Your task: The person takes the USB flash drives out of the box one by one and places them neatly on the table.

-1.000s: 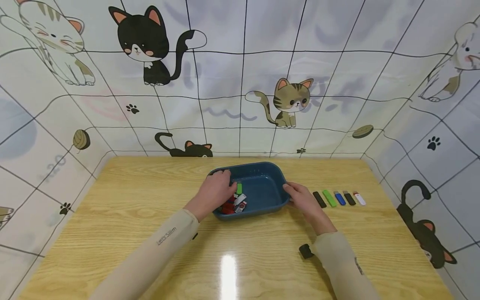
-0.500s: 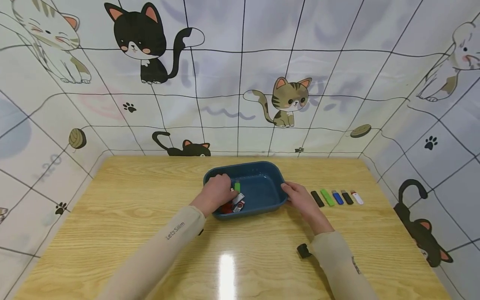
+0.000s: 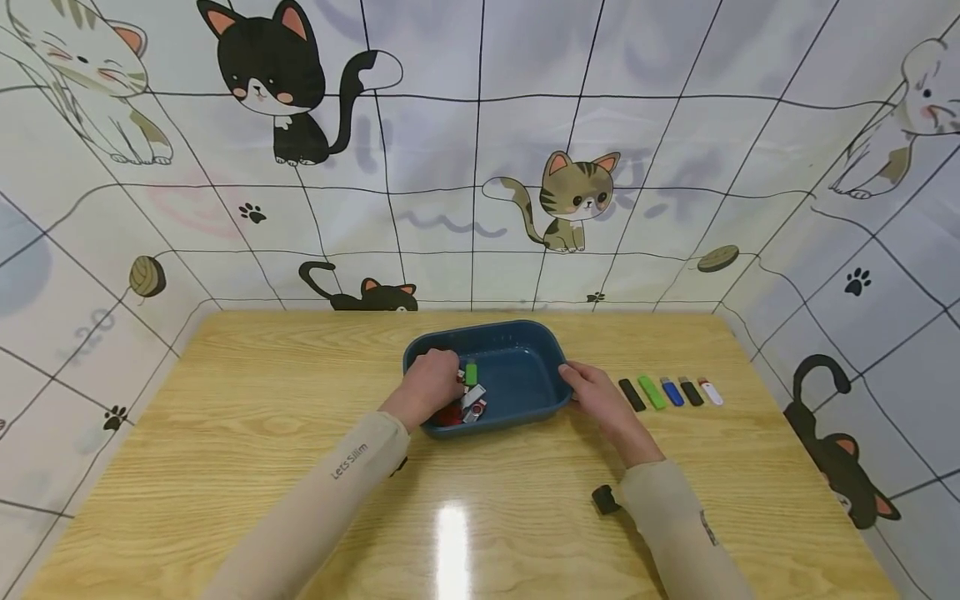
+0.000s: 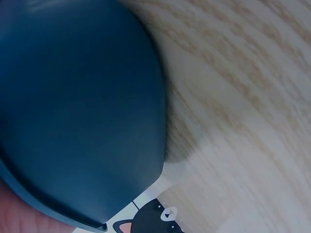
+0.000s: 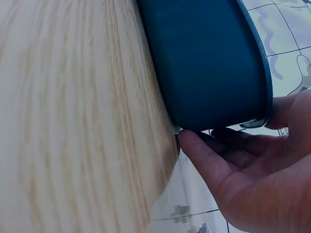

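A dark blue plastic bin (image 3: pixel 525 392) rests on the wooden table, with USB flash drives gathered at its left end. My left hand (image 3: pixel 429 385) reaches over the left rim with its fingers down among the drives; the fingertips are hidden, and I cannot tell whether they hold one. Beside it in the bin lie a green flash drive (image 3: pixel 471 373), a silver one (image 3: pixel 473 396) and a red-and-silver one (image 3: pixel 475 411). My right hand (image 3: pixel 596 392) grips the bin's right end, thumb at the rim and fingers against the outer wall (image 5: pixel 209 73) in the right wrist view.
To the right of the bin lies a row of flash drives: black (image 3: pixel 632 395), green (image 3: pixel 651 392), blue (image 3: pixel 672 392), another black one (image 3: pixel 691 392) and a white one (image 3: pixel 710 392). Cat-printed cloth walls (image 3: pixel 435 150) enclose the table's back and sides.
My left hand has drawn its fingers in and sunk lower among the flash drives. The right hand keeps hold of the bin; the row of drives stays put. The head view has shifted slightly.
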The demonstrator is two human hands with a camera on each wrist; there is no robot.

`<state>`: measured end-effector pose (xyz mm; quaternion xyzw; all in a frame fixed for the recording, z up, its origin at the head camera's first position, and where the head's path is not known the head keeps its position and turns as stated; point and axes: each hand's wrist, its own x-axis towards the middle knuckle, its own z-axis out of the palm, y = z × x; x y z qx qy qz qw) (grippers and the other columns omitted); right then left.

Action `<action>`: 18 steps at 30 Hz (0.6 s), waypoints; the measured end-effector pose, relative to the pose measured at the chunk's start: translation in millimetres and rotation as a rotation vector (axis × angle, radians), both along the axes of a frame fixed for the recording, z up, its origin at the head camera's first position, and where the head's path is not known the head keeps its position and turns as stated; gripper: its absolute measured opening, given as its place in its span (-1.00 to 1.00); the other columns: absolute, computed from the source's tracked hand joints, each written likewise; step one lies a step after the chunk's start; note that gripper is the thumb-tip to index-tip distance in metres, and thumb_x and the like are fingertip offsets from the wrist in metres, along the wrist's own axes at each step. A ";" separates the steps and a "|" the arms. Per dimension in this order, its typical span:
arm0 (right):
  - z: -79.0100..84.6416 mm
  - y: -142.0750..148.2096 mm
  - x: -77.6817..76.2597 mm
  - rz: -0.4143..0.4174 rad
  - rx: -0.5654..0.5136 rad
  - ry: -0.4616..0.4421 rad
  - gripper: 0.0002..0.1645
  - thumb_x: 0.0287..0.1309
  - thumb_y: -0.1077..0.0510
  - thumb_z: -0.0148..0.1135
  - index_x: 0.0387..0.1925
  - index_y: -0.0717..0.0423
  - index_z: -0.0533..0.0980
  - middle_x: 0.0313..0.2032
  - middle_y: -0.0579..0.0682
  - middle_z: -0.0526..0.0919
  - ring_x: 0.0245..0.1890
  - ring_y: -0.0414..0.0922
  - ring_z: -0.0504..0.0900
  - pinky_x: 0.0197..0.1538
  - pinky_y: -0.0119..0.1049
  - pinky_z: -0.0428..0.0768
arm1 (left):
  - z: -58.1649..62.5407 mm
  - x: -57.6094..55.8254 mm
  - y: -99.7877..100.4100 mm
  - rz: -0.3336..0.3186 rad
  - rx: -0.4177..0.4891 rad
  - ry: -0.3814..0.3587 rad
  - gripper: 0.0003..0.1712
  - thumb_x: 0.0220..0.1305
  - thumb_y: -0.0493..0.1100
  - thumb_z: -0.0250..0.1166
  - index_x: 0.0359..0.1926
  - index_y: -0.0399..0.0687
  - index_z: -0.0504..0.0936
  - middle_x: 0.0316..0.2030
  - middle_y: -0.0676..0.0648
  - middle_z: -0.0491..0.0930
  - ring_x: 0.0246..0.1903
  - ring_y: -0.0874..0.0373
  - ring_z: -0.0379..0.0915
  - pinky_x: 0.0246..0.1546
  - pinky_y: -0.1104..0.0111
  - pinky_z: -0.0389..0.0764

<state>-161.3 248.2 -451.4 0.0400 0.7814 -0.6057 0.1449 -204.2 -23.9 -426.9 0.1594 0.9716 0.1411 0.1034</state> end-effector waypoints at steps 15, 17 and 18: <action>-0.6 0.1 -0.2 -0.002 0.009 -0.011 -0.26 0.66 0.00 -0.14 0.55 0.45 0.04 0.55 0.39 0.07 0.54 0.27 0.11 0.41 0.14 0.38 | 4.7 7.7 -7.0 0.001 0.138 0.117 -0.83 0.38 -0.21 0.34 -0.30 -0.21 0.55 -0.42 -0.10 0.52 -0.45 0.08 0.46 -0.48 0.30 0.54; -0.6 0.4 -0.1 0.000 0.015 -0.011 -0.25 0.66 -0.01 -0.14 0.56 0.44 0.03 0.55 0.39 0.06 0.54 0.28 0.10 0.41 0.14 0.37 | 7.2 10.0 -8.9 0.011 0.170 0.138 -0.85 0.39 -0.20 0.34 -0.23 -0.23 0.59 -0.34 -0.12 0.56 -0.37 0.06 0.49 -0.39 0.27 0.59; -0.6 0.5 0.0 0.001 0.018 -0.012 -0.25 0.66 -0.01 -0.14 0.56 0.44 0.03 0.55 0.39 0.06 0.54 0.28 0.10 0.41 0.14 0.37 | 8.8 11.4 -10.2 0.015 0.188 0.145 -0.85 0.40 -0.20 0.33 -0.19 -0.23 0.59 -0.30 -0.13 0.58 -0.33 0.05 0.50 -0.35 0.25 0.61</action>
